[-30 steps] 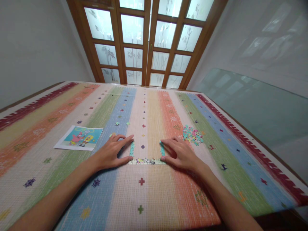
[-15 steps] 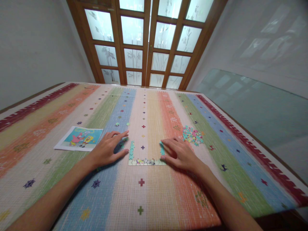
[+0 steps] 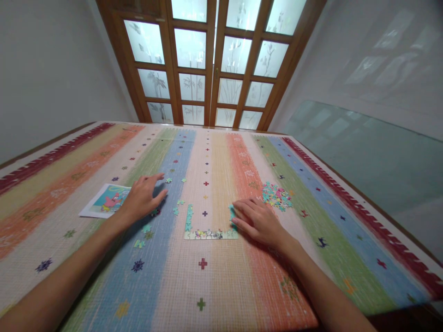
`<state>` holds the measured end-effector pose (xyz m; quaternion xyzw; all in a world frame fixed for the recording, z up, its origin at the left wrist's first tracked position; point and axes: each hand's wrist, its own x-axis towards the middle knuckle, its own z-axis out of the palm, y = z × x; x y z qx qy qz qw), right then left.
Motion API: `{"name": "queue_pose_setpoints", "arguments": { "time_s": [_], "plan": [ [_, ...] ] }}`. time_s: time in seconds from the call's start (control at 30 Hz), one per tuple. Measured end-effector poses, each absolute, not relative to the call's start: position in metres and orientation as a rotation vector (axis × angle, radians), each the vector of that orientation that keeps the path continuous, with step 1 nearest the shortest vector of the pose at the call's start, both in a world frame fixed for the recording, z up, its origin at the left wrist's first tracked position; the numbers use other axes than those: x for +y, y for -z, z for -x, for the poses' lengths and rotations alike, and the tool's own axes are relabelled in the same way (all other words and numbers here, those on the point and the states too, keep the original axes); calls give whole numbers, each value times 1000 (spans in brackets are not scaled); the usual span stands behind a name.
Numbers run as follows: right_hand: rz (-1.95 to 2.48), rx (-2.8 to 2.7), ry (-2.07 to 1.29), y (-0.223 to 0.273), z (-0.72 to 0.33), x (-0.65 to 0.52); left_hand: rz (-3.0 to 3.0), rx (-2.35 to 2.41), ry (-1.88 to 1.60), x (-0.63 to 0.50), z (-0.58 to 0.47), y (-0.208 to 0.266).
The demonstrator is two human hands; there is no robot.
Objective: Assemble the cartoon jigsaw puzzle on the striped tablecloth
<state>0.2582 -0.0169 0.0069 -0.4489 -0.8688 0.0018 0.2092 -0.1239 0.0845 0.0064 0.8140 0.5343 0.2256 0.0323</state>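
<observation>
My left hand (image 3: 143,197) is open above the tablecloth, thumb and fingers apart, with nothing visible between them. It partly covers a printed cartoon picture (image 3: 104,203). Near its fingertips lies a loose jigsaw piece (image 3: 168,180); another piece (image 3: 184,180) is farther right. A U-shaped jigsaw border (image 3: 211,234) lies in front of me, its left side and bottom row joined. My right hand (image 3: 255,220) rests with outstretched fingers on the border's right side, hiding part of it. More turquoise pieces (image 3: 176,209) sit left of the border.
A heap of mixed jigsaw pieces (image 3: 277,196) lies beyond my right hand. Two pale green pieces (image 3: 139,244) are close to my left forearm. The striped tablecloth (image 3: 221,281) covers the table. Wooden doors with frosted panes (image 3: 230,90) stand behind, and walls flank both sides.
My left hand has moved left, away from the border and over the picture, uncovering loose pieces beside the border and near the forearm. My right hand has stayed nearly still.
</observation>
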Motion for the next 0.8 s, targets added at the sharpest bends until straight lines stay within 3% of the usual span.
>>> {"name": "queue_pose_setpoints", "arguments": {
  "time_s": [0.23, 0.8],
  "plan": [
    [1241, -2406, -2, -8, -258, -18, -2471, 1707, -568, 112, 120, 2],
    [1235, -2408, 20, -7, -257, -19, -2300, 1651, -791, 128, 111, 1]
  ]
}}
